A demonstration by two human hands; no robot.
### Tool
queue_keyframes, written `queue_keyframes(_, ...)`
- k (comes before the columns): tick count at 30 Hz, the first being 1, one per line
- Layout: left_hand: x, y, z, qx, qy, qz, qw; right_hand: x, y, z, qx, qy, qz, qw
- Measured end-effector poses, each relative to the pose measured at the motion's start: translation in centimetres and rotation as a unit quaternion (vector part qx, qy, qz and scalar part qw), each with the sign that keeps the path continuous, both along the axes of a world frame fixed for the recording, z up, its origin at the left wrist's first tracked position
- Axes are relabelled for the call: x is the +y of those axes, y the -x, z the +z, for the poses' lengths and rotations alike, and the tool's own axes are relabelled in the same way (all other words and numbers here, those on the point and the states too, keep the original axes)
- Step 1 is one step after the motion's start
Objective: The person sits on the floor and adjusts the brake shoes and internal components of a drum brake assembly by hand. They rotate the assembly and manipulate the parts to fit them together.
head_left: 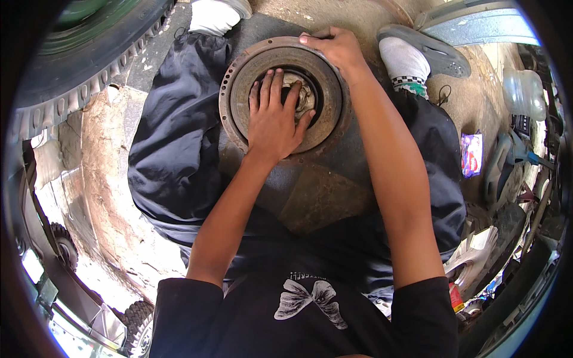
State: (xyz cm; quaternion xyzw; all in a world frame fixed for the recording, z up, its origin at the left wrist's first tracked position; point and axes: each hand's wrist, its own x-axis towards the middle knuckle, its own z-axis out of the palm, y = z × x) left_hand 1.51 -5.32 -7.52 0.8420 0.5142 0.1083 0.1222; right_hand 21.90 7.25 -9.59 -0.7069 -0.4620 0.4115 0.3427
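Between my legs lies a round, rusty metal drum [330, 110] with small holes along its flanged rim and a dark opening at its middle. My left hand [273, 122] rests flat over its left and near side, fingers spread and reaching across the opening. Beside those fingertips, a pale, crumpled piece that looks like cloth [306, 98] sits in the opening; part of it is hidden. My right hand [340, 51] grips the drum's far right rim, thumb along the top edge.
A large tyre [113, 56] with a green wheel fills the far left. To the right are a clear plastic bottle [524, 94], a purple packet [471, 155] and a blue-grey tool [506, 158]. A pale blue metal piece [480, 28] lies at the far right.
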Motion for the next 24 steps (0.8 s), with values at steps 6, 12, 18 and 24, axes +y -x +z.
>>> queue_keyframes(6, -0.2, 0.7, -0.2, -0.016, -0.002, 0.007, 1.000, -4.1, -2.3, 0.6, 0.020, 0.025, -0.022, 0.999)
queue_keyframes(12, 0.0, -0.1, 0.2, 0.009, -0.007, -0.002, 1.000, 0.2, 0.5, -0.1, -0.044, -0.005, -0.013, 0.999)
queue_keyframes(18, 0.0, 0.6, -0.4, -0.011, 0.004, 0.000, 1.000, -1.6, -1.4, 0.1, -0.099, 0.003, 0.012, 0.995)
queue_keyframes(24, -0.2, 0.4, -0.2, -0.013, -0.007, 0.005, 1.000, -3.5, -3.0, -0.2, -0.025, 0.022, -0.025, 0.999)
